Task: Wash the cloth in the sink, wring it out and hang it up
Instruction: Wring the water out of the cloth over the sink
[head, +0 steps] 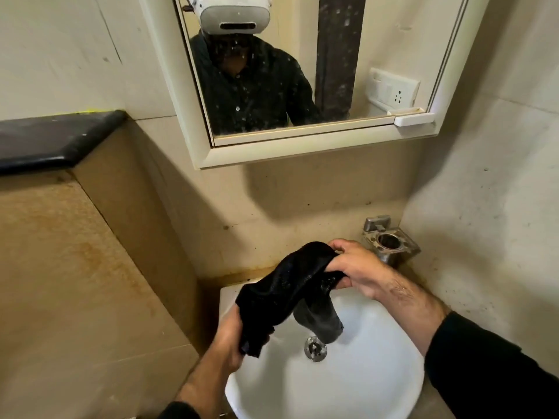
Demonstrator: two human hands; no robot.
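1. The black cloth is held up over the white sink, stretched between both hands, with a loose end drooping toward the drain.
2. Left hand grips the lower end, fingers wrapped round it; right hand pinches and bunches the upper end.
3. Looks like the wringing step. To do it well: gather the dangling end in, twist the hands in opposite directions, and keep it low over the bowl so the water drops inside.
4. No running water visible; the tap is hidden behind the cloth.
5. Nearby: metal holder on the wall just behind the right hand, which could get knocked. Mirror above, dark ledge at left.
6. No rail or hook for hanging in view.
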